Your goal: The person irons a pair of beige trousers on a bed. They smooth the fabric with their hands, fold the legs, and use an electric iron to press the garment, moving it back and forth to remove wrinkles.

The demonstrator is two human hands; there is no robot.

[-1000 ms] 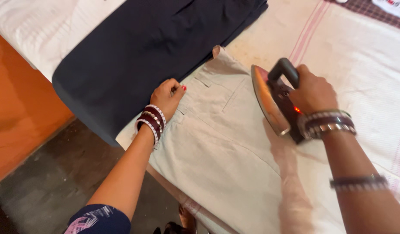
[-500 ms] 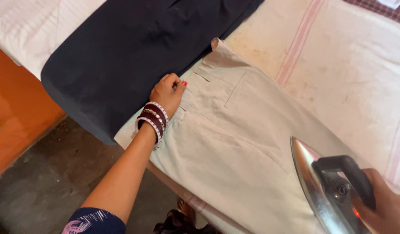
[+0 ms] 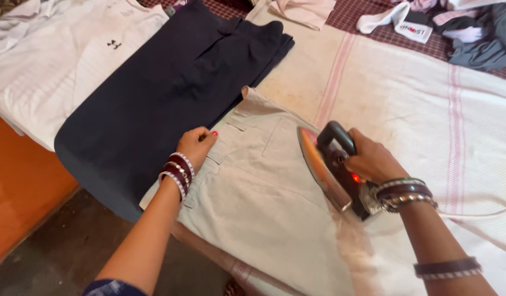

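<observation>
Head cam: right hand (image 3: 373,161) was clamped around the black handle of an electric iron (image 3: 332,167), which sat on beige trousers (image 3: 264,203) w/ its shiny soleplate tipped up toward the left; a small red light glowed on the iron's body near the wrist. Left hand (image 3: 197,143) lay half-curled, fingers narrow, pinning the trousers' waistband at the near-left edge, holding nothing. Trousers lay flat across a white padded cloth w/ pink stripes (image 3: 406,104), waist end toward the left hand, just beside a folded navy garment (image 3: 165,93). Left of that, a white shirt (image 3: 61,66) w/ a tiny dark emblem near its top. At top right, a pile of clothes (image 3: 472,33), incl. a small white rectangular label w/ red-and-black print (image 3: 412,30), lying on checked maroon fabric (image 3: 368,16). Pale pink cloth (image 3: 302,11) at top centre. Orange panel (image 3: 17,197) below the table edge, bottom left.
</observation>
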